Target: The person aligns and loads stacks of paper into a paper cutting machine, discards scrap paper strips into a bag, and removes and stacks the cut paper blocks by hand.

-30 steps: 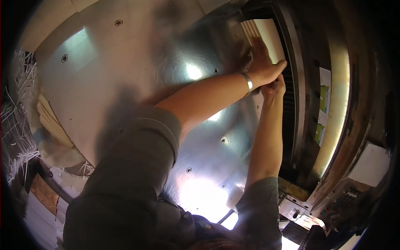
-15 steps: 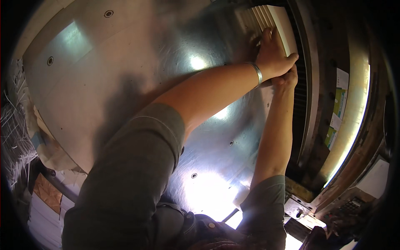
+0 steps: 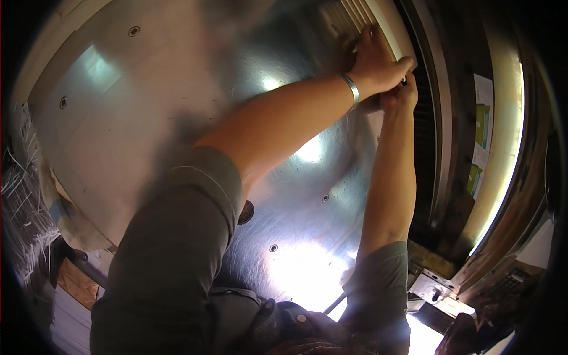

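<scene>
At the upper right a cream-coloured stack (image 3: 395, 26), with several parallel lines like layers of paper, lies on a shiny metal table (image 3: 177, 77). Its far end runs out of the picture. My left hand (image 3: 374, 66), a silver bracelet at its wrist, rests against the near end of the stack. The thumb stretches out to the right and the fingers are spread forward, some in shadow. Close below it, my right hand (image 3: 400, 97) is up by the same end, its fingers bent and mostly hidden behind my left hand.
Small round fittings (image 3: 273, 248) dot the table, and a dark round spot (image 3: 247, 212) shows beside my left sleeve. Along the right runs a dark slotted machine edge with a metal beam (image 3: 441, 118) and a bright light strip (image 3: 513, 148). Shredded white paper (image 3: 26, 195) hangs at the left.
Both hands and the stack have shifted slightly farther away and left in the picture, so less of the stack shows. The whole view has turned a little too.
</scene>
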A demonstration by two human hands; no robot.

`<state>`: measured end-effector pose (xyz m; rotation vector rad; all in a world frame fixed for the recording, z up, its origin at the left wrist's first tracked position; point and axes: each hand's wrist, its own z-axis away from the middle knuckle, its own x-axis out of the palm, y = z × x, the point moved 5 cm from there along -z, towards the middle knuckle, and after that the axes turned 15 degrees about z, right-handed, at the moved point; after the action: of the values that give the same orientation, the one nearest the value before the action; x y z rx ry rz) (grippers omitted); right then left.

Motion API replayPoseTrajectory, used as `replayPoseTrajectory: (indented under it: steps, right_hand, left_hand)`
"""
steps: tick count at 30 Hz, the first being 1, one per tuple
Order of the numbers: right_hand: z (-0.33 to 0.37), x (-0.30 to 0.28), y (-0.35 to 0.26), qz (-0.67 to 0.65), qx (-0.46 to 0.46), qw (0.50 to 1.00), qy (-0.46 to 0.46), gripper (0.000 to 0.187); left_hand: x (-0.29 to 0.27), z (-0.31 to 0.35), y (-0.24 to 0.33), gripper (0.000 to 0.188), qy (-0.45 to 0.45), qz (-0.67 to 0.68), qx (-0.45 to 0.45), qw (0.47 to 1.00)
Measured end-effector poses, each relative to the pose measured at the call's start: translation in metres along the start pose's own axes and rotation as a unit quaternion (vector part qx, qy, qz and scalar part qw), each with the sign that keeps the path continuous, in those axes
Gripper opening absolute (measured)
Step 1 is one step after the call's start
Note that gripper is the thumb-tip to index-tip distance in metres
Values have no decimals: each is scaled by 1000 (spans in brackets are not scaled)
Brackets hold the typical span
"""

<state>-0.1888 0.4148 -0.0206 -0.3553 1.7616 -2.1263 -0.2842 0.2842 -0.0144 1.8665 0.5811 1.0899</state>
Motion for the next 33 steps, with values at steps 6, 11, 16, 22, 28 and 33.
replayPoseTrajectory:
  steps: [6,11,16,22,28,33]
  right_hand:
    - [29,28,-3,54,-26,998,1,45]
    - [34,4,-10,43,-27,999,14,51]
    - [51,-4,4,-62,-70,992,83,75]
    - [173,-30,31,385,-256,886,-41,81]
    - [330,-25,44,688,-327,635,-128,85]
    - [334,-23,40,689,-297,651,-113,83]
  left_hand:
    - [-9,-9,-11,90,15,11,12,1000]
    - [-4,-1,-3,96,-43,9,-18,999]
    - [-7,-12,-18,99,-50,-23,-53,997]
    - [-11,-7,4,79,-76,51,-18,996]
    - [-13,-7,1,77,-74,44,-12,996]
    - [-14,-6,0,76,-55,17,-14,998]
